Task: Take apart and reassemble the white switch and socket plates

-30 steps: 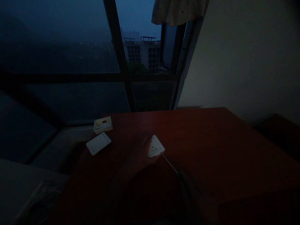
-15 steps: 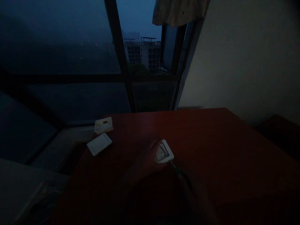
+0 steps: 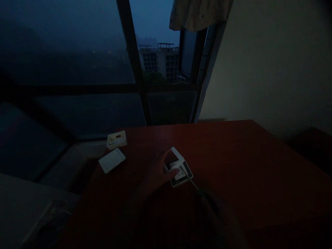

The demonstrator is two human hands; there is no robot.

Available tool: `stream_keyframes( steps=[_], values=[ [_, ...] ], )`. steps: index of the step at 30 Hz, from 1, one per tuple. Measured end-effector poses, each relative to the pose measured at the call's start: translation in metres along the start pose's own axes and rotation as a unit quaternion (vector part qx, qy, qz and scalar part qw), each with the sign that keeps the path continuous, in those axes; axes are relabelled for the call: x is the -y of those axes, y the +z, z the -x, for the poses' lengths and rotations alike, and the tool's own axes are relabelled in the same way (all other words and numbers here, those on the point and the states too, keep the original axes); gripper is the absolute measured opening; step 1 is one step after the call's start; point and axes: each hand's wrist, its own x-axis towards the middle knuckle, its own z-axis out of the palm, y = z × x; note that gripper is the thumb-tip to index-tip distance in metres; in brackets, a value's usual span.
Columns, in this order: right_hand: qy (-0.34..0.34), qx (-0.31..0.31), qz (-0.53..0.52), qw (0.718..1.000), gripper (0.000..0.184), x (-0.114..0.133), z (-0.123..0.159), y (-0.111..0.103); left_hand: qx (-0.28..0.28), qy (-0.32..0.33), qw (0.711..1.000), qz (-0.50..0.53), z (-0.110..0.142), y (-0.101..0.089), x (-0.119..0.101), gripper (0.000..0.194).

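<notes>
In dim light, my left hand (image 3: 157, 173) grips a white wall socket (image 3: 181, 174) just above the table, its thumb across the front and its fingers at the far left edge. The socket's white insert now sits askew in its frame (image 3: 177, 153), with dark gaps beside it. My right hand (image 3: 216, 212), deep in shadow, is closed round a screwdriver (image 3: 194, 184) with a dark green handle. The thin metal shaft reaches up-left across the frame, its tip at the insert. Exact contact at the tip is hard to make out.
On the reddish-brown table (image 3: 220, 152), a white open back box (image 3: 117, 139) and a white plate (image 3: 112, 160) lie at the left edge. Behind the table are dark-framed windows (image 3: 103, 90), with a pale wall (image 3: 259, 69) to the right.
The socket has turned and tilted in my left hand, and its insert has shifted out of line with the frame. My left thumb has come onto its front. The screwdriver tip has moved up-left.
</notes>
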Motion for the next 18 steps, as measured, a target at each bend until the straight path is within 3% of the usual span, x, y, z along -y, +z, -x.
stream_keyframes(
  steps=[7, 13, 18],
  values=[
    [0.005, 0.011, -0.007, 1.000, 0.042, 0.002, -0.001, 0.000, -0.085, -0.001, 0.996, -0.037, -0.007, -0.002, 0.012, 0.065],
    [-0.002, 0.005, -0.013, 1.000, 0.043, -0.003, -0.004, 0.001, -0.158, -0.012, 0.982, -0.107, -0.014, -0.019, 0.029, 0.058],
    [0.011, 0.021, -0.007, 1.000, 0.045, -0.009, -0.007, 0.003, -0.165, -0.029, 0.974, -0.149, -0.019, -0.032, 0.038, 0.057]
  ],
)
